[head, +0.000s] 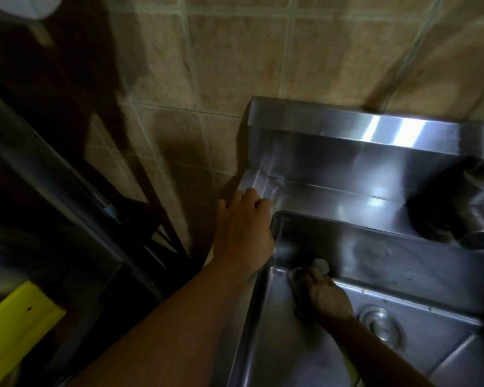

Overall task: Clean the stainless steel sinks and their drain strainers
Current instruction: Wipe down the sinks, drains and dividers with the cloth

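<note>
— Holding what, down in the sink (263, 317)?
— Right hand (326, 298) is gripping a scrubber (321, 265) against the far corner; drain strainer (380, 324) is sitting just beside. Left hand (242, 227) is resting relaxed on the rim.

Wall (235, 60): square tan-brown tiles with pale grout lines, mottled finish, running behind and to the left of the steel unit; a dark stain or shadow patch sits low on the tiles near the unit's left corner. Left side dim: a dark metal rail (53, 169) runs diagonally, with a yellow object (14, 328) at the lower left edge. Lighting is low overall, and a pale blurred shape (20, 5) shows at top left.
</note>
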`<state>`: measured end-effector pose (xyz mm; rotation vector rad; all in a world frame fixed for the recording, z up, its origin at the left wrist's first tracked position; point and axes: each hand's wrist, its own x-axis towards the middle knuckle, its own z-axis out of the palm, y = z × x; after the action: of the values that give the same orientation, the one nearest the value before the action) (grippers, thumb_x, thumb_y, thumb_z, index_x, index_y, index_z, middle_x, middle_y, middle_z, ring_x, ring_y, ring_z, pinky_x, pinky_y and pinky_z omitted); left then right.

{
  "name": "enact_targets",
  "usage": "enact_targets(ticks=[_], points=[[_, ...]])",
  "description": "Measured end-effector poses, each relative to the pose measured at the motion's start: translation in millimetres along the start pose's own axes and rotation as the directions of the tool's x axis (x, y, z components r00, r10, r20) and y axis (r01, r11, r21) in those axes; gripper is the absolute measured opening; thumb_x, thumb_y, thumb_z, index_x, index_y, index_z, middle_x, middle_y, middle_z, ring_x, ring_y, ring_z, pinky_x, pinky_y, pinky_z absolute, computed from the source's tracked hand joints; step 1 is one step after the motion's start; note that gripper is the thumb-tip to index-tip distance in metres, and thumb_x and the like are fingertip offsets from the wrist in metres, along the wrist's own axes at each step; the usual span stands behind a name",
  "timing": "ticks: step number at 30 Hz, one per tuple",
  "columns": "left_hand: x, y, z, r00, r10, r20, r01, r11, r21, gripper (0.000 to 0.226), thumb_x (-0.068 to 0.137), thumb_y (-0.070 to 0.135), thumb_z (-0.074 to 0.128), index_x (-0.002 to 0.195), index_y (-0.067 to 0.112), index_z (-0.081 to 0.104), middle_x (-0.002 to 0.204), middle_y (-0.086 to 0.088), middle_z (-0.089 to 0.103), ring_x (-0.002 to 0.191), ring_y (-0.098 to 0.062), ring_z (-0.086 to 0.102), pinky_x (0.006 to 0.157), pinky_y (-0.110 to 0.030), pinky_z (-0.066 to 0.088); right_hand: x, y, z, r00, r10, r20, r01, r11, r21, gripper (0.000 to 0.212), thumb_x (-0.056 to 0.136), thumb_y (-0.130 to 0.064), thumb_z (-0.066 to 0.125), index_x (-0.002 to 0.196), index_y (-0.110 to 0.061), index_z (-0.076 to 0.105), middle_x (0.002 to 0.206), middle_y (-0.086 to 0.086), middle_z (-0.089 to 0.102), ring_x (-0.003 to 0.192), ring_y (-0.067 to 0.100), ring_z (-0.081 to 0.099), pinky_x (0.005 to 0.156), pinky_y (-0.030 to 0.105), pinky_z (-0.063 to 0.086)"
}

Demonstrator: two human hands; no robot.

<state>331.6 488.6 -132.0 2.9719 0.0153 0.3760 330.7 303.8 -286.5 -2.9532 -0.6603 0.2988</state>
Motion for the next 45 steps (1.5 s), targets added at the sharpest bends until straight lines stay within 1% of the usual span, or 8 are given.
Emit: enact_targets(ticks=[3, 11, 22, 27, 31, 35, 38, 45], points=[[0, 0, 1, 1.0, -0.012, 0.016, 0.012, 1.0, 0.02, 0.037, 0.082, 0.03, 0.06, 0.118, 0.027, 0.049, 0.123, 0.002, 0.045, 0.115, -0.02, 0.041, 0.094, -0.037, 0.032, -16, 33, 11, 0.983, 0.183, 0.028, -0.179, 0.979, -0.102, 0.043, 0.101, -0.039, 0.034, 0.142, -0.027, 0.035, 0.149, -0.001, 0.029, 0.123, 0.018, 0.048, 0.085, 0.03, 0.046], [1, 0, 3, 1.0, -0.012, 0.0, 0.012, 0.999, 0.034, 0.033, 0.084, 0.027, 0.056, 0.117, 0.028, 0.049, 0.12, 0.003, 0.045, 0.113, -0.02, 0.042, 0.091, -0.037, 0.03, -26, 52, 0, 0.903, 0.429, 0.002, -0.428, 0.903, -0.038, 0.029, 0.1, -0.017, 0.035, 0.127, -0.015, 0.048, 0.135, 0.006, 0.043, 0.113, 0.023, 0.056, 0.082, 0.032, 0.047], [-3, 1, -2, 0.994, 0.013, 0.112, -0.024, 0.994, 0.105, 0.042, 0.082, 0.029, 0.061, 0.121, 0.032, 0.048, 0.123, 0.003, 0.044, 0.116, -0.021, 0.042, 0.094, -0.038, 0.033, -85, 42, -60, 0.826, 0.448, -0.342, -0.219, 0.814, 0.538, 0.026, 0.093, -0.022, 0.056, 0.117, -0.012, 0.05, 0.114, 0.004, 0.047, 0.078, 0.014, 0.056, 0.068, 0.024, 0.047], [-6, 29, -16, 0.974, 0.15, 0.169, -0.173, 0.976, 0.131, 0.056, 0.075, 0.02, 0.064, 0.127, 0.03, 0.047, 0.128, 0.003, 0.045, 0.118, -0.021, 0.042, 0.101, -0.04, 0.03, -123, 65, -82, 0.757, 0.576, -0.308, -0.382, 0.773, 0.507, 0.054, 0.067, -0.005, 0.08, 0.115, -0.005, 0.056, 0.12, 0.018, 0.035, 0.075, 0.029, 0.057, 0.066, 0.038, 0.054], [-8, 73, -18, 0.925, 0.3, 0.232, -0.32, 0.946, 0.054, 0.063, 0.076, 0.021, 0.062, 0.135, 0.029, 0.04, 0.137, 0.004, 0.039, 0.123, -0.019, 0.038, 0.104, -0.04, 0.025, -142, 89, -95, 0.65, 0.668, -0.363, -0.327, 0.677, 0.659, 0.022, 0.088, -0.006, 0.062, 0.108, -0.003, 0.054, 0.099, -0.003, 0.052, 0.078, 0.009, 0.06, 0.08, 0.046, 0.052], [-12, 127, -9, 0.896, 0.381, 0.228, -0.387, 0.922, -0.017, 0.069, 0.077, 0.017, 0.058, 0.141, 0.027, 0.034, 0.145, 0.004, 0.032, 0.132, -0.018, 0.03, 0.107, -0.04, 0.013, -140, 112, -108, 0.562, 0.768, -0.307, -0.163, 0.467, 0.869, 0.039, 0.089, 0.005, 0.055, 0.126, -0.007, 0.046, 0.108, -0.002, 0.054, 0.08, 0.003, 0.055, 0.065, 0.019, 0.049], [-12, 157, 0, 0.893, 0.387, 0.231, -0.397, 0.918, -0.006, 0.07, 0.078, 0.021, 0.058, 0.142, 0.027, 0.031, 0.147, 0.005, 0.027, 0.136, -0.017, 0.025, 0.109, -0.04, 0.012, -136, 120, -113, 0.501, 0.785, -0.365, -0.211, 0.52, 0.828, 0.027, 0.093, -0.004, 0.052, 0.115, -0.019, 0.046, 0.096, 0.001, 0.054, 0.08, 0.018, 0.058, 0.062, 0.031, 0.051], [-1, 196, 17, 0.896, 0.303, 0.324, -0.335, 0.941, 0.048, 0.078, 0.082, 0.026, 0.061, 0.148, 0.027, 0.019, 0.155, 0.007, 0.016, 0.142, -0.015, 0.015, 0.115, -0.044, 0.014, -96, 120, -102, 0.48, 0.765, -0.43, -0.112, 0.539, 0.835, 0.043, 0.066, 0.017, 0.064, 0.093, -0.014, 0.049, 0.113, -0.003, 0.029, 0.089, 0.014, 0.047, 0.083, 0.018, 0.042]])
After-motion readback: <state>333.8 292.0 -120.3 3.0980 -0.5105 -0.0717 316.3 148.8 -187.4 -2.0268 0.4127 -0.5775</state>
